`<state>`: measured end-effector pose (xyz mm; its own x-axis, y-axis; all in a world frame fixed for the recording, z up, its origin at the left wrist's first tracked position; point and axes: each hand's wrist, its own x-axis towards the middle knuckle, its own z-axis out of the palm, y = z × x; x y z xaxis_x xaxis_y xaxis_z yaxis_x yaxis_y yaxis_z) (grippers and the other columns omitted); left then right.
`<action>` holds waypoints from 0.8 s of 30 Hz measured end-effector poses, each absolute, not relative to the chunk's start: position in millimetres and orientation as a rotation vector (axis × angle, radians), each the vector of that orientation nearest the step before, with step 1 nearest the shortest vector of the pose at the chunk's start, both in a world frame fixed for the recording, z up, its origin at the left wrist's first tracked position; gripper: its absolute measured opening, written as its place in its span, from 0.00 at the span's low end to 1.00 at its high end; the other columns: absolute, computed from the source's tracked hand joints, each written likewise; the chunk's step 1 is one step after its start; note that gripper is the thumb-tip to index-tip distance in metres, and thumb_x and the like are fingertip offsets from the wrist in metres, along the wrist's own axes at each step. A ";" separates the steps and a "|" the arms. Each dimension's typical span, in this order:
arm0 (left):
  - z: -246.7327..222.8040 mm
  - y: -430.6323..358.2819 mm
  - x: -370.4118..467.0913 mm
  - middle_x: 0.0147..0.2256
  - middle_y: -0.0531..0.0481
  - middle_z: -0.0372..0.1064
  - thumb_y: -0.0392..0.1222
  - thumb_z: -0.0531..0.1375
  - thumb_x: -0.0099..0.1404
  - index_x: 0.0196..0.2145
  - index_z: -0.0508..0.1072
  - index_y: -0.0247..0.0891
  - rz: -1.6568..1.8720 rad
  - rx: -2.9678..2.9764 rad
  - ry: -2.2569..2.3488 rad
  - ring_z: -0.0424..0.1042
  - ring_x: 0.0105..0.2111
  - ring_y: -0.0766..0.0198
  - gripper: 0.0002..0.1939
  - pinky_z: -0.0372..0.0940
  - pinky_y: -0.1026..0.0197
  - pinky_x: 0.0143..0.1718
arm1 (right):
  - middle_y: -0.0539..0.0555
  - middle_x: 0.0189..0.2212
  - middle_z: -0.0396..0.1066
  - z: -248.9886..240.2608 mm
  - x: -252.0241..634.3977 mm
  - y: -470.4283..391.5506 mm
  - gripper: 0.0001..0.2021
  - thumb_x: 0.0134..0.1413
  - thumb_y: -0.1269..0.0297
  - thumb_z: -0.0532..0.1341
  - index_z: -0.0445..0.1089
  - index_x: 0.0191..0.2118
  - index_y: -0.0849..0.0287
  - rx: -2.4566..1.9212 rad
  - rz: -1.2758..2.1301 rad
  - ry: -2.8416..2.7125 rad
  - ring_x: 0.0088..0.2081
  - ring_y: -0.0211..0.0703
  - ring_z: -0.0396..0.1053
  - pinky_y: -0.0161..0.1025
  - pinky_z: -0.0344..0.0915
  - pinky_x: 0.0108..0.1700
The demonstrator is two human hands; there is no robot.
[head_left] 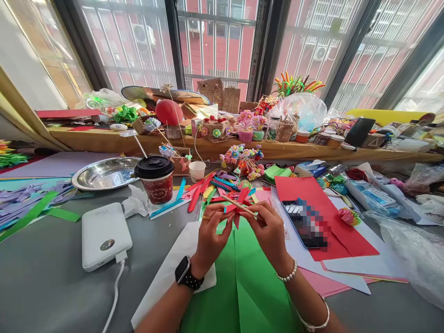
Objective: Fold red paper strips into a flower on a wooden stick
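Wooden stick [238, 206] slants from upper left down to right hand [266, 227].

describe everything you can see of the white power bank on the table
The power bank is a white, plastic-looking block with rounded corners, lying flat on the grey table to the person's left. Its upper face has faint grey lettering at the far end, upside down from here, and a dark oval panel toward the near end. A white cable is plugged into its near edge. A crumpled tissue lies by its far right corner; whether they touch is unclear.
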<state>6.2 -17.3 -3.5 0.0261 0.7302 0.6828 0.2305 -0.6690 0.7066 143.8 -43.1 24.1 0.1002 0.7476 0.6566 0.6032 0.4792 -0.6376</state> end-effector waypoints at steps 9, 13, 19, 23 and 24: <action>2.7 -8.9 5.7 0.35 0.50 0.62 0.41 0.58 0.54 0.42 0.58 0.39 1.298 1.468 0.834 0.68 0.35 0.63 0.19 0.67 0.59 0.34 | 0.53 0.29 0.64 21.1 152.5 -39.0 0.06 0.53 0.71 0.53 0.67 0.32 0.58 -1.160 -0.068 -1.748 0.32 0.39 0.64 0.34 0.62 0.32; 8.0 -6.5 1.8 0.33 0.50 0.65 0.41 0.57 0.55 0.49 0.57 0.40 1.129 1.605 0.811 0.69 0.33 0.63 0.24 0.66 0.59 0.36 | 0.53 0.29 0.64 20.0 156.5 -36.1 0.08 0.54 0.70 0.52 0.68 0.32 0.58 -1.161 -0.171 -1.865 0.29 0.36 0.65 0.32 0.61 0.30; 12.7 -10.8 -0.9 0.37 0.49 0.66 0.42 0.57 0.55 0.54 0.50 0.43 1.039 1.805 0.880 0.69 0.35 0.63 0.30 0.65 0.59 0.38 | 0.52 0.27 0.66 20.3 157.8 -36.1 0.11 0.56 0.70 0.50 0.70 0.32 0.58 -1.172 -0.442 -2.007 0.22 0.32 0.61 0.31 0.56 0.24; 7.1 -8.4 -2.1 0.44 0.45 0.63 0.41 0.55 0.57 0.58 0.35 0.46 1.074 1.940 0.960 0.70 0.34 0.63 0.38 0.65 0.59 0.36 | 0.52 0.26 0.67 17.4 154.6 -37.5 0.12 0.56 0.71 0.50 0.70 0.31 0.58 -1.122 -0.566 -2.065 0.22 0.32 0.60 0.31 0.54 0.23; 6.4 -7.7 -2.7 0.46 0.44 0.61 0.41 0.55 0.57 0.58 0.33 0.47 1.077 1.993 0.969 0.70 0.35 0.62 0.38 0.65 0.59 0.36 | 0.51 0.26 0.67 16.6 153.9 -37.5 0.12 0.56 0.70 0.50 0.70 0.31 0.58 -1.114 -0.576 -2.067 0.22 0.32 0.60 0.31 0.54 0.23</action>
<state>-2.7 -7.7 6.4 0.3848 0.8400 0.3824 0.2919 -0.5038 0.8130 153.9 -37.5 16.6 -0.3775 0.5313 0.7584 0.8471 0.5290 0.0511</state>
